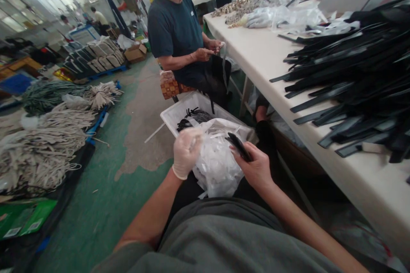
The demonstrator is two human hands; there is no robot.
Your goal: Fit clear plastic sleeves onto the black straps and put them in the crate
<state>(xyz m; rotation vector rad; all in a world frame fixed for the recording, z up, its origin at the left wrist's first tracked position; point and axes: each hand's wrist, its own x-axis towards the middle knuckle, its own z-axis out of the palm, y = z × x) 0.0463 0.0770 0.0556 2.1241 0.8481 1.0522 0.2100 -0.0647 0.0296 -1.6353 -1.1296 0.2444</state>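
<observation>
My right hand [255,163] is closed around a few short black straps [239,146], their ends sticking out towards the upper left. My left hand [187,151] wears a thin whitish glove and is raised over my lap; its fingers are smeared by motion, so whether they grip anything is unclear. Between the two hands a clear plastic bag [219,168] rests on my lap, with pale, crumpled material in it. Just beyond it is a white plastic crate [168,116], which contains dark strips [198,115].
A pile of black straps [358,72] covers the near part of the long table [253,53] at right. A co-worker [176,30] sits ahead, holding a pale strip. Bundles of cream cords [45,145] lie at left, beside the green floor [105,204].
</observation>
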